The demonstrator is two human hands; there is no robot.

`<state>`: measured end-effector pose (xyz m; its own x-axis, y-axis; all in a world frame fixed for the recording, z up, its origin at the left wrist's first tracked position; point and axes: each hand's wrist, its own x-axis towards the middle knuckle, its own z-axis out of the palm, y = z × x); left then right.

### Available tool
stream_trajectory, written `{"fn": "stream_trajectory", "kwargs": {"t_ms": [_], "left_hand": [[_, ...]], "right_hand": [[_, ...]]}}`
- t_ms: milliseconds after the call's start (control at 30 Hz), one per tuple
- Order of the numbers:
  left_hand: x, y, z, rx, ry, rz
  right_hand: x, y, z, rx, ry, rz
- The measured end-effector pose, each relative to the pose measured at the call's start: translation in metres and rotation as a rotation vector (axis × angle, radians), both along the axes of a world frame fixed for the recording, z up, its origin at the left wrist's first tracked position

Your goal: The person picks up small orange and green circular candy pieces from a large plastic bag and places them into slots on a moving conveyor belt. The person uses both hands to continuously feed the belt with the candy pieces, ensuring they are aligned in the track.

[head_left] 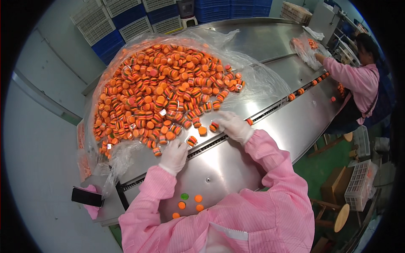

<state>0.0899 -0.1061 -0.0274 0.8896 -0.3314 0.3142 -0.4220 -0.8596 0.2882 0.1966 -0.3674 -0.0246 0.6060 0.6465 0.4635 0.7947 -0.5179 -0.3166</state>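
Note:
A big heap of wrapped burger-shaped candies [160,88], striped orange, red, green and dark, lies on a spread clear plastic bag [263,80] atop the steel table. At its near edge is my left hand [175,154], in a white glove with fingers curled; what they hold, if anything, is hidden. Just beside its fingertips sits one candy [192,141]. My right hand [235,126], also gloved, has its fingers closed at another candy [214,126], above the slot of the conveyor chain [206,147]. An orange-topped candy [202,131] lies between the hands.
Several candies [301,91] stand along the chain toward a co-worker in pink [354,78], who handles a bag [306,50]. Loose orange discs [198,198] and a green disc [184,196] lie near me. Crates [122,19] are stacked behind; a phone [87,196] is at left.

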Motion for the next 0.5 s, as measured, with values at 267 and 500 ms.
{"fn": "stream_trajectory", "kwargs": {"t_ms": [267, 500], "left_hand": [[0.043, -0.037, -0.009, 0.205, 0.154, 0.093], [-0.01, -0.012, 0.006, 0.07, 0.034, -0.1]], "right_hand": [[-0.004, -0.005, -0.017, -0.178, 0.111, 0.009], [-0.039, -0.039, -0.009, -0.153, -0.271, -0.102]]}}
